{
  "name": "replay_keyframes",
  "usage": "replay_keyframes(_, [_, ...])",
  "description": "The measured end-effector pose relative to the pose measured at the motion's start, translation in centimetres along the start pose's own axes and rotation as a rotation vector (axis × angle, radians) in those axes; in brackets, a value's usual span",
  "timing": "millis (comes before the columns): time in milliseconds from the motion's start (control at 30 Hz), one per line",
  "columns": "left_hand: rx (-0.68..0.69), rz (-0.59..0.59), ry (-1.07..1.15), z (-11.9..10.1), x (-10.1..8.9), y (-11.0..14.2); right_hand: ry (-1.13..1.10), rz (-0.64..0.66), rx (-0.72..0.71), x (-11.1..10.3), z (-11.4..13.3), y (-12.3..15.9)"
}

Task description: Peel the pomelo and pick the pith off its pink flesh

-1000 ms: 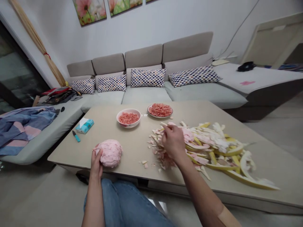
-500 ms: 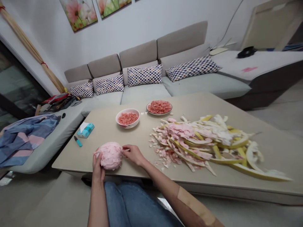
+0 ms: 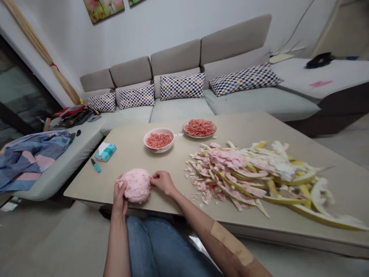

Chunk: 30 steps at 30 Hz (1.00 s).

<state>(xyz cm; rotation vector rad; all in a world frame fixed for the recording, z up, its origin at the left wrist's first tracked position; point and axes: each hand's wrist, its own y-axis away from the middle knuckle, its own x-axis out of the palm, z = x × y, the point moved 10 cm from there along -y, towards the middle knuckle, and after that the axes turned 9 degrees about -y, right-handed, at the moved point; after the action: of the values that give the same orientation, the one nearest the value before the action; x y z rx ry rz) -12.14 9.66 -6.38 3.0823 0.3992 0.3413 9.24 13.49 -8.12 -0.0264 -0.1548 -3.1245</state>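
Note:
A peeled pink pomelo rests on the beige table near its front edge. My left hand cups its left side, fingers wrapped against it. My right hand touches its right side, fingertips pinched at the pith. A big heap of yellow and pink peel scraps lies on the table to the right. Behind the pomelo stand a white bowl and a plate, both filled with red fruit pieces.
A small teal-handled knife and a tissue pack lie at the table's left. A grey corner sofa with checked cushions runs behind the table. Clothes lie on its left end. My blue-jeaned knees are below the table edge.
My right hand left the peel heap and came back left to the pomelo's right side. The left hand stayed on the fruit. The view shifted slightly.

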Motion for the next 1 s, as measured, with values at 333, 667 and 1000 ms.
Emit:
replay_keyframes(333, [-0.002, 0.002, 0.030, 0.4, -0.2, 0.0, -0.298, 0.198, 0.291, 1.1, -2.3, 1.0])
replay_keyframes(667, [-0.018, 0.028, 0.030, 0.1, 0.2, 0.1, -0.234, 0.213, 0.267, 1.3, -2.8, -0.5])
replay_keyframes(1000, [-0.024, 0.059, 0.040, 0.2, 0.2, 0.1, -0.172, 0.049, 0.187, 0.7, -2.8, -0.3])
